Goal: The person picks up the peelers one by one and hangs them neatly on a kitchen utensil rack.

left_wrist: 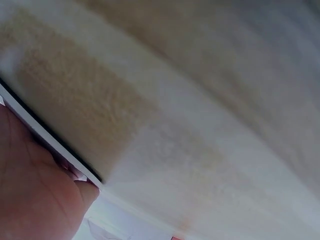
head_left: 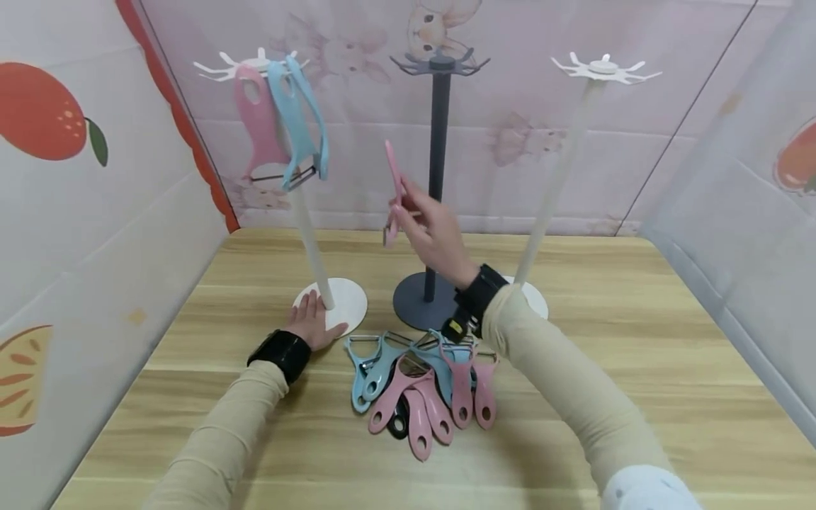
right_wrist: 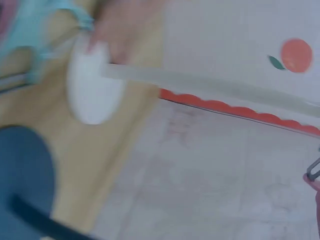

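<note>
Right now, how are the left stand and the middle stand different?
The left stand is white; the middle stand is dark grey. One pink peeler and two blue peelers hang on the left stand; none on the middle stand. The left hand rests on the left stand's base; no hand rests on the middle stand's. Both have a round base, a pole and prongs on top.

Not a word, number, brand or sign can I read from here, whether on the peelers (head_left: 418, 423), on the stands (head_left: 439, 127) or across the printed wall (head_left: 484, 184), and the yellow patch (head_left: 456, 326) by the black wristband (head_left: 482, 287) is too small to make out.
</note>
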`<state>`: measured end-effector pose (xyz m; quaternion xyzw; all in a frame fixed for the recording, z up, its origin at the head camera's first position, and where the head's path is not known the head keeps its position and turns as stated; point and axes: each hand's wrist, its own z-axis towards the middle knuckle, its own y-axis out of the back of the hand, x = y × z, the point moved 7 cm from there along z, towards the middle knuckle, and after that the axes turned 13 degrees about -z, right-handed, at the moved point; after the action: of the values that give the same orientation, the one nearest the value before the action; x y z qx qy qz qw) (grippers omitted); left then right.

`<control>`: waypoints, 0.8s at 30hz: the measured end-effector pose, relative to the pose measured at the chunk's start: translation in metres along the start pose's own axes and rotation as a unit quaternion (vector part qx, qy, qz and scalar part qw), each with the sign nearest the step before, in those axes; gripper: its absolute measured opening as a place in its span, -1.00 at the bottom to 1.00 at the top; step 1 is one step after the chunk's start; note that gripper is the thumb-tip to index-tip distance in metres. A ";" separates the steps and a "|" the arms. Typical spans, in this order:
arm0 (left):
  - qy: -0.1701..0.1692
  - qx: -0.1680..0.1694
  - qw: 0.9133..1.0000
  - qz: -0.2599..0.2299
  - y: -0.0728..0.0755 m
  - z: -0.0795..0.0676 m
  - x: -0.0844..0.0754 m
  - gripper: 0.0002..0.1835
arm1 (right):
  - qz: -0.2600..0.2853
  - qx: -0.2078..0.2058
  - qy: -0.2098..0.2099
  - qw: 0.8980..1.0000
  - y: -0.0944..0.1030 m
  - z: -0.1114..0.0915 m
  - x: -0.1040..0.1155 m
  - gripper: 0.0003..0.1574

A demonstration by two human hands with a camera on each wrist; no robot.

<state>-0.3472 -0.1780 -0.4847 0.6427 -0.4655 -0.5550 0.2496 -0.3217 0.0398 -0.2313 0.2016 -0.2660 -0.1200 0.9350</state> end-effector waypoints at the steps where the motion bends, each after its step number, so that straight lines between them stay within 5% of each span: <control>1: 0.002 0.000 1.000 0.003 -0.001 -0.001 0.000 -0.06 | -0.001 -0.004 -0.010 1.000 -0.001 0.009 0.000 -0.45; 14: 0.025 0.009 1.000 0.002 0.002 -0.005 -0.003 -0.06 | -0.027 0.023 -0.193 0.980 -0.024 0.105 -0.005 -0.47; 19: 0.030 0.014 0.999 0.023 0.000 -0.006 -0.001 -0.05 | -0.034 0.052 -0.205 0.977 -0.034 0.123 -0.002 -0.48; 24: 0.030 0.000 0.999 0.022 0.003 -0.010 -0.005 -0.08 | -0.042 0.084 -0.165 0.982 -0.041 0.132 0.008 -0.50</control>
<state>-0.3389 -0.1769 -0.4771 0.6485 -0.4722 -0.5297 0.2755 -0.3918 -0.0404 -0.1430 0.2675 -0.4174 -0.1681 0.8520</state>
